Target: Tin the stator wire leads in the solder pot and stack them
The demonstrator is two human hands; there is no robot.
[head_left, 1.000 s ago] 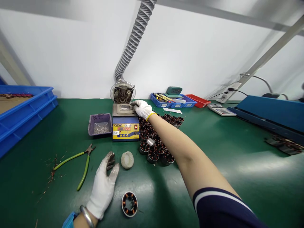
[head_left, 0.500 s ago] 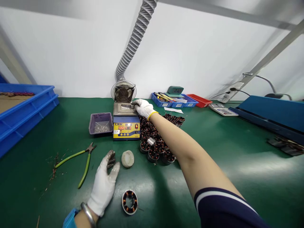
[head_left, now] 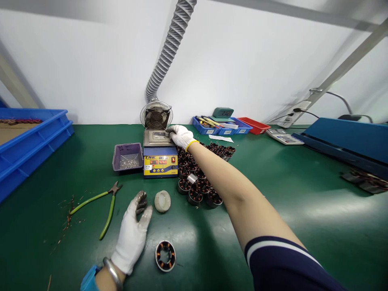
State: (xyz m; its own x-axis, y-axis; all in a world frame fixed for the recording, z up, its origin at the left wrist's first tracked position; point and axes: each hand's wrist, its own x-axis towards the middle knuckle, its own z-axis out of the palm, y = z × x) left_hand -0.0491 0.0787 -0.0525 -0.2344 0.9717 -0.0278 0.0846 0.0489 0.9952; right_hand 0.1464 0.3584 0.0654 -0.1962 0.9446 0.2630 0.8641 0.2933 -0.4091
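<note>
Solder pot (head_left: 160, 155), blue-and-yellow, red digits lit, under right hand (head_left: 181, 136).

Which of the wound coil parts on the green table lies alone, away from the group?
The single stator beside the left hand; all the others are packed together in the stator cluster under the right forearm.

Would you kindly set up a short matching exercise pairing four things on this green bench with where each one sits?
Things:
1. pliers
2. purple tray
3. right hand
4. lone copper coil

Places:
A. on top of the solder pot
B. directly left of the solder pot
C. near edge of the bench, beside the left hand
D. left of the left hand, by wire scraps

Pairs: 1-D, 2-B, 3-A, 4-C
</note>
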